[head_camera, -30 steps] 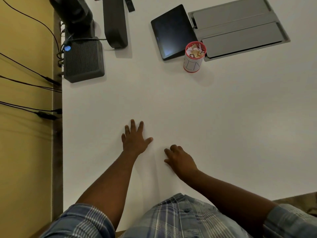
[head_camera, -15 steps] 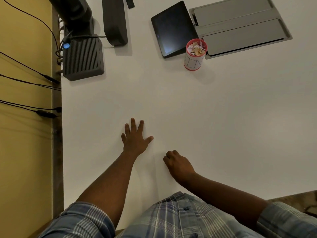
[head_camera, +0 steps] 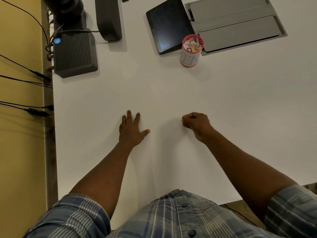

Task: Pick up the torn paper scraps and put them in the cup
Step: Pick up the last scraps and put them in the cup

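Head view: cup [head_camera: 190,54] of scraps [head_camera: 192,45] far ahead, nearer right hand [head_camera: 197,125], fingers curled, contents unseen; left hand [head_camera: 131,130] flat on worktop [head_camera: 240,109].

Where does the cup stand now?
In the head view the cup stands far up the table, right of centre, between the dark tablet and the grey panel.

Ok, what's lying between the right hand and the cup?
Nothing: the head view shows only bare white table between the right hand and the cup.
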Motion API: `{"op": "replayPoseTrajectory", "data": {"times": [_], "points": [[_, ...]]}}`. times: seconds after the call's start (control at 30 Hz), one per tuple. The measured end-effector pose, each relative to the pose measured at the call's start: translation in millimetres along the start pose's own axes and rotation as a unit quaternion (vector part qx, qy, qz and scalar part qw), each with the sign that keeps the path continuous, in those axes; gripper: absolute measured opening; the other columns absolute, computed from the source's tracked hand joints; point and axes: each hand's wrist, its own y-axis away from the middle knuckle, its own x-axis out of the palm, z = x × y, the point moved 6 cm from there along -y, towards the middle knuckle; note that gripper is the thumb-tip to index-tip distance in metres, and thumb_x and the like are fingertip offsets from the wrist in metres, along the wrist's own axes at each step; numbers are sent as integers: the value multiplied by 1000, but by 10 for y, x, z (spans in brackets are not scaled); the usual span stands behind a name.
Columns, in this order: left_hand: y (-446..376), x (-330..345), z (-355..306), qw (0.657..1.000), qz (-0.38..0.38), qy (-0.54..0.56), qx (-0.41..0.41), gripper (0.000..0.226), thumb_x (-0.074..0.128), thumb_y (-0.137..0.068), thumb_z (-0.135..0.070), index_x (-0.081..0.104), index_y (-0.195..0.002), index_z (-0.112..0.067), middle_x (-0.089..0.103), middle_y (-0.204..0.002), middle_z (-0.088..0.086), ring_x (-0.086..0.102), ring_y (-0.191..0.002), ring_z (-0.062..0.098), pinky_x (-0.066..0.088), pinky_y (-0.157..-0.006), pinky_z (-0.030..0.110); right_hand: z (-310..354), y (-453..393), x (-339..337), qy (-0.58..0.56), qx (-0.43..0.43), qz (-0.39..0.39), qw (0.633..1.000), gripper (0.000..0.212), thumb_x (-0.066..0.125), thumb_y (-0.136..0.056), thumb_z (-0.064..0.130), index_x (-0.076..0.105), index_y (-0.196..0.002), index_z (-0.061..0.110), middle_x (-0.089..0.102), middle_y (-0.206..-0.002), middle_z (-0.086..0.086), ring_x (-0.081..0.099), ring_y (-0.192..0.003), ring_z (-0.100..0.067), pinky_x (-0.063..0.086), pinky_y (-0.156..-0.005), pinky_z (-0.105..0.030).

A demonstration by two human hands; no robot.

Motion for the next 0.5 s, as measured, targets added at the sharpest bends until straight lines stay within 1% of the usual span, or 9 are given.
{"op": "replayPoseTrajectory", "data": {"times": [0.07,0.13,0.17,0.23,0.3,0.4,0.43,0.5], "points": [[-80,-33,-33,1000,5,0,3,90,52,-83,-63,4,-150,-28,-15,-158,6,-10,-145,31,10,-117,49,238,-112,-42,-25,-24,-2,999,17,65,-72,-11,68,-69,5,65,-69,-9,60,-64,-17,54,-72,-31],[-175,-71,-74,1000,6,-9,5,86,47,-85,-63,3,-150,-26,-14,-158,6,-9,-146,30,10,-116,51,524,-240,-77,-45,-54,-14,997,18,64,-72,-12,67,-68,6,64,-68,-10,60,-64,-18,54,-70,-30],[-227,-90,-94,1000,6,-11,4,83,42,-87,-63,3,-150,-25,-14,-158,5,-8,-146,29,10,-116,51,676,-314,-96,-48,-71,-24,996,19,64,-73,-12,67,-68,7,64,-69,-10,60,-66,-19,55,-71,-31],[-327,-125,-129,1000,3,-10,-3,79,33,-90,-63,2,-150,-23,-13,-159,4,-7,-146,27,10,-117,52,992,-465,-129,-28,-101,-46,993,18,67,-74,-8,67,-68,10,66,-72,-9,63,-71,-20,57,-79,-34],[-422,-160,-164,1000,-2,-10,-3,79,30,-90,-64,2,-150,-22,-12,-159,4,-7,-146,27,9,-117,52,1307,-609,-161,6,-123,-68,990,13,70,-75,0,68,-72,13,69,-78,-6,67,-76,-18,58,-82,-36],[-535,-205,-210,1000,-8,-13,3,83,29,-88,-68,0,-150,-22,-13,-159,4,-8,-146,28,8,-116,53,1761,-761,-207,95,-179,-111,973,13,68,-75,8,66,-73,21,70,-90,4,65,-83,-11,59,-79,-32],[-562,-210,-218,1000,-11,-12,3,83,27,-87,-69,-1,-150,-23,-14,-159,4,-9,-146,28,7,-116,53,1898,-792,-221,140,-207,-132,959,13,67,-75,10,65,-73,22,70,-95,5,64,-89,-13,59,-79,-30],[-584,-211,-225,1000,-24,-10,4,80,23,-88,-68,-2,-150,-24,-14,-159,3,-10,-146,27,5,-116,52,2137,-845,-236,220,-265,-176,922,10,64,-77,11,66,-78,20,71,-102,0,64,-98,-16,57,-81,-28]]}}
